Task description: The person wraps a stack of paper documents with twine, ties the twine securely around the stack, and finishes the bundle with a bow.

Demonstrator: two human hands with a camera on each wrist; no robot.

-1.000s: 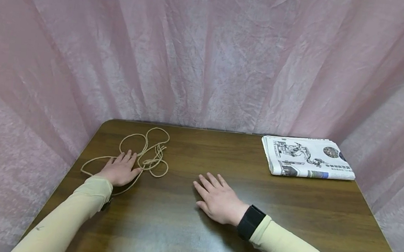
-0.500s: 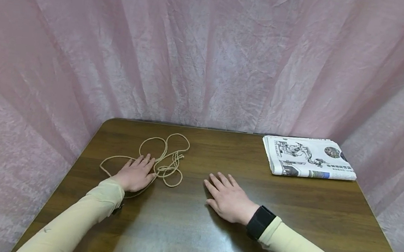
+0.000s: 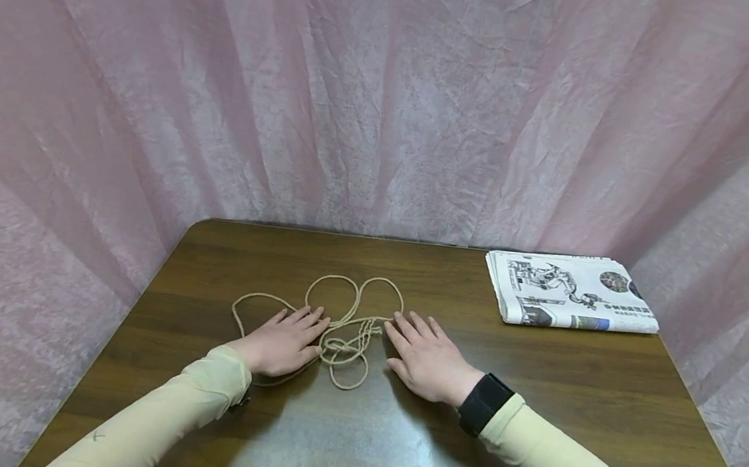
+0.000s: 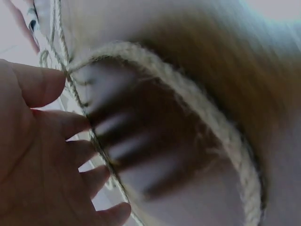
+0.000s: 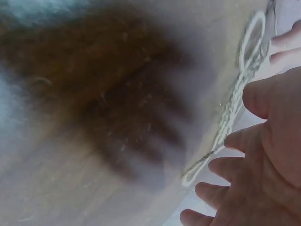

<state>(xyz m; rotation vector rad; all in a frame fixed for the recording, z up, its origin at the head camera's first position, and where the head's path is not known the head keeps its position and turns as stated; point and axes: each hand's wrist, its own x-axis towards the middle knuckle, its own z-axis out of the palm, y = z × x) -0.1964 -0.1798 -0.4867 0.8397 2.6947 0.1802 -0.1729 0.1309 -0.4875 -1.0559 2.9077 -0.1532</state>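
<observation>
A thin beige rope (image 3: 354,309) lies in loose loops with a tangled middle near the centre of the table. On its left part rests my left hand (image 3: 284,342), palm down with fingers straight and spread. In the left wrist view the fingertips of this left hand (image 4: 51,155) touch a strand of the rope (image 4: 211,115), and a thicker-looking loop curves past close to the camera. My right hand (image 3: 431,357) is palm down, fingers spread, at the rope's right edge. The right wrist view has the right hand's (image 5: 263,155) fingertips close to the rope (image 5: 230,113); contact is hard to tell.
A folded newspaper (image 3: 574,294) lies at the back right of the brown wooden table (image 3: 352,444). Pink curtains (image 3: 389,98) hang behind the table and along both sides.
My left hand has slid right along the table, carrying the rope from the left side to the centre. The right hand has shifted slightly right and now stands beside the rope.
</observation>
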